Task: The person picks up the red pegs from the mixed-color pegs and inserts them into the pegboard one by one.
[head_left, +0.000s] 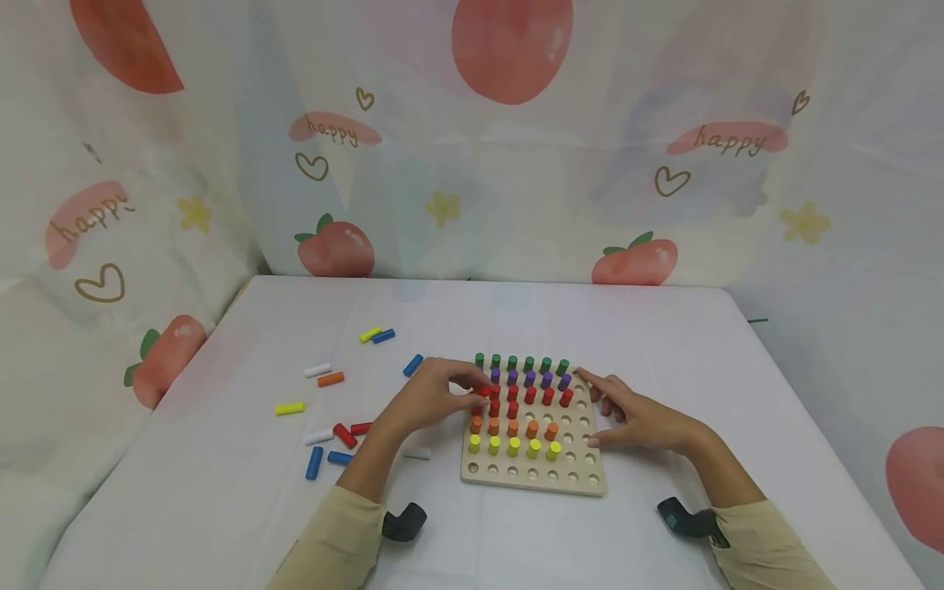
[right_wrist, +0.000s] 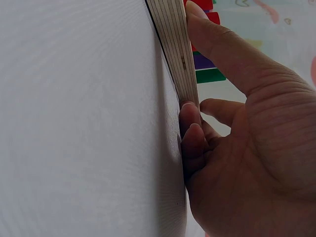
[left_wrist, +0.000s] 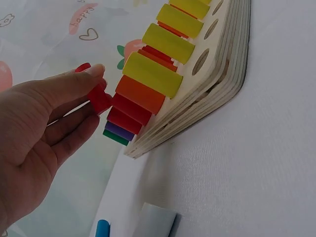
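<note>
My left hand (head_left: 433, 395) pinches a red peg (left_wrist: 100, 98) between thumb and fingertips, over the left side of a wooden pegboard (head_left: 534, 482). Rows of green, purple, red, orange and yellow pegs (head_left: 514, 447) stand upright in the board, green at the back. In the second red row, a red peg (head_left: 512, 410) stands close to the left fingers. At the board's right edge, my right hand (head_left: 640, 419) grips it, with the thumb on the top face and the index finger by the far corner. Two more right fingertips (right_wrist: 190, 116) press the board's side.
Left of the board lie loose pegs: blue (head_left: 314, 463), white (head_left: 319, 437), red (head_left: 344, 435), orange (head_left: 330, 379) and yellow (head_left: 290, 408). Farther back are another yellow peg (head_left: 370, 334) and blue peg (head_left: 383, 336). A printed curtain (head_left: 516, 180) hangs behind the white table (head_left: 649, 328).
</note>
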{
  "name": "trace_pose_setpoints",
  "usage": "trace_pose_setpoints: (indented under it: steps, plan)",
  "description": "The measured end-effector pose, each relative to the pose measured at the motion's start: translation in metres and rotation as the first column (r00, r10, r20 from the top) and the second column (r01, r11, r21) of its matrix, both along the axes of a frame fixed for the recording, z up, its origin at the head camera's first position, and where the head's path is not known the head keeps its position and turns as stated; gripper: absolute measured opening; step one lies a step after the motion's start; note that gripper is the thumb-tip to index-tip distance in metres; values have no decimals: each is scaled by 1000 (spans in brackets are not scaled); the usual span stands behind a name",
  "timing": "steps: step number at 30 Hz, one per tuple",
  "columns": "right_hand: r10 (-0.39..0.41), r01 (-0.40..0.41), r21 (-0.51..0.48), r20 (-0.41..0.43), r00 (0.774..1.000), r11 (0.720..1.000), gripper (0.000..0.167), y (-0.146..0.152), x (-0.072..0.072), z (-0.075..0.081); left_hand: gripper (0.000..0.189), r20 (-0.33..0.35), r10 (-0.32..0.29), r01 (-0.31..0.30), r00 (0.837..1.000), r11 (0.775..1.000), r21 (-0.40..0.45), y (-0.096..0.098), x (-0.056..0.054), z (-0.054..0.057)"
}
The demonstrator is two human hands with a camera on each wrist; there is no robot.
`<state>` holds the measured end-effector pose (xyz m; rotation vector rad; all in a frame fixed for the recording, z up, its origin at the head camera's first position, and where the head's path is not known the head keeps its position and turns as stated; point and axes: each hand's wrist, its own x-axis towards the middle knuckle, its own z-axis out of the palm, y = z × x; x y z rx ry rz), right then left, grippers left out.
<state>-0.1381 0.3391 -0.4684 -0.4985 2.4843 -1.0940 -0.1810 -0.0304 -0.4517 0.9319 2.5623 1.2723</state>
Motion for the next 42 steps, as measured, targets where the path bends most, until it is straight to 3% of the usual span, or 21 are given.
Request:
trace_pose_setpoints:
  steps: [9, 23, 42]
  plan:
    - [-1, 1, 6, -2, 1000, 1000, 103, 0, -2, 2, 20, -15, -18, 19, 1000, 999, 50, 9, 0, 5]
    - [-7, 7, -1, 15, 1000, 1000, 104, 1, -1, -3, 21, -30, -54, 56, 998, 994, 98, 29, 1, 0]
    - [-9, 9, -1, 20, 1000, 1000, 103, 1, 0, 0, 22, 80, -103, 94, 992, 990, 101, 59, 7, -7]
